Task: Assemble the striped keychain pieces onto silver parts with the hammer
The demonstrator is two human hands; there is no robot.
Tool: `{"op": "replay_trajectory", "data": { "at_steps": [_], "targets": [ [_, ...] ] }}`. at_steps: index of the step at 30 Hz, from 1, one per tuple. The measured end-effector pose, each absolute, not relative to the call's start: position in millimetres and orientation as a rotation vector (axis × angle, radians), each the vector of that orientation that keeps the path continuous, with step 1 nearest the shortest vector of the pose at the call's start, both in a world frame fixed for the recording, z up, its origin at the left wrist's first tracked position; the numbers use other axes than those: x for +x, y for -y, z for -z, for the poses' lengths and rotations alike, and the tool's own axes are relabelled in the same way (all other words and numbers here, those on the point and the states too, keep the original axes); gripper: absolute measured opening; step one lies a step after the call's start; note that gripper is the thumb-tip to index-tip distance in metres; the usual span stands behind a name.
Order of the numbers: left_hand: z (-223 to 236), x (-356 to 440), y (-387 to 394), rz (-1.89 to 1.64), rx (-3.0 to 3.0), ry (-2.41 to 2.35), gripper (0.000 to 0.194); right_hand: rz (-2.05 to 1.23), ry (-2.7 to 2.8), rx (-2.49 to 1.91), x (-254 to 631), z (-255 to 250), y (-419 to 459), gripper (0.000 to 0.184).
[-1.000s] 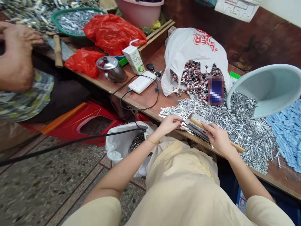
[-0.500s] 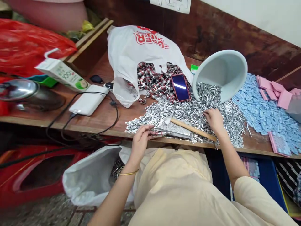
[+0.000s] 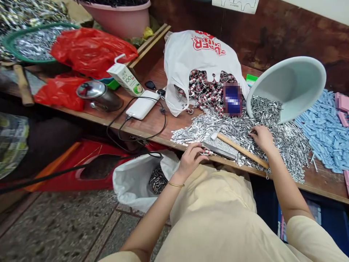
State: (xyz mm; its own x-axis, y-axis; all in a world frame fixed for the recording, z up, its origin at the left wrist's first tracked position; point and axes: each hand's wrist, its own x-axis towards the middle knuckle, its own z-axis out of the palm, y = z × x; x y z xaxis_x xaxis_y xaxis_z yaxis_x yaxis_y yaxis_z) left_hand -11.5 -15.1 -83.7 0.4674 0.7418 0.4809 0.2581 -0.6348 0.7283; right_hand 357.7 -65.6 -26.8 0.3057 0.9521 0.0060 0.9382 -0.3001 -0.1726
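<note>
At the bench edge, my left hand [image 3: 189,160] is closed around a small red-and-silver metal piece [image 3: 207,152], thumb below and fingers above. That piece lies by the end of a dark flat metal bar [image 3: 220,151] along the edge. My right hand [image 3: 262,138] reaches into a spread heap of small silver metal parts [image 3: 290,147], fingertips pinched together; whatever is between them is too small to make out. A hammer [image 3: 241,148] with a wooden handle lies on the heap between my hands, its handle end near my right forearm.
Behind the heap are a white plastic bag [image 3: 182,54] of red-and-silver pieces, a phone [image 3: 232,100] and a tipped grey tub [image 3: 302,83]. Leftward lie a power bank [image 3: 143,105] with cable, a drink carton [image 3: 127,80] and a metal mug [image 3: 100,96]. Blue strips [image 3: 321,134] cover the right.
My right hand has let go of the hammer, which now lies on the heap, and has moved up into the silver parts. My left hand stays at the edge. The view swung right, then partly back.
</note>
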Motion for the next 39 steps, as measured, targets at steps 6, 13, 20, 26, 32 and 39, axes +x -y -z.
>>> {"op": "replay_trajectory", "data": {
  "at_steps": [6, 13, 20, 26, 32, 39],
  "targets": [
    [83.1, -14.8, 13.0, -0.951, 2.11, -0.752, 0.018, -0.148, 1.738, -2.393, 355.7, 29.2, 62.4, 0.017],
    [66.5, -3.2, 37.2, -0.981, 1.04, -0.972, 0.036, -0.161, 1.676, -2.369, 355.1, 30.5, 63.5, 0.026],
    [64.0, -58.7, 50.5, -0.767, 0.417, -0.996, 0.028, -0.181, 1.593, -2.25, 366.6, 33.1, 73.1, 0.032],
    [100.9, -167.3, 66.5, -0.817, 0.894, -1.664, 0.039, -0.224, 1.361, -2.192, 375.3, 32.9, 90.2, 0.037],
    [126.1, -200.1, 53.5, -0.171, 1.689, -1.894, 0.024, -0.195, 1.319, -2.117, 373.2, 33.0, 90.3, 0.036],
    [54.0, -79.2, 0.7, -0.036, 1.806, -0.816, 0.023, -0.343, 1.055, -1.881, 353.2, 22.0, 94.3, 0.035]
  ]
}}
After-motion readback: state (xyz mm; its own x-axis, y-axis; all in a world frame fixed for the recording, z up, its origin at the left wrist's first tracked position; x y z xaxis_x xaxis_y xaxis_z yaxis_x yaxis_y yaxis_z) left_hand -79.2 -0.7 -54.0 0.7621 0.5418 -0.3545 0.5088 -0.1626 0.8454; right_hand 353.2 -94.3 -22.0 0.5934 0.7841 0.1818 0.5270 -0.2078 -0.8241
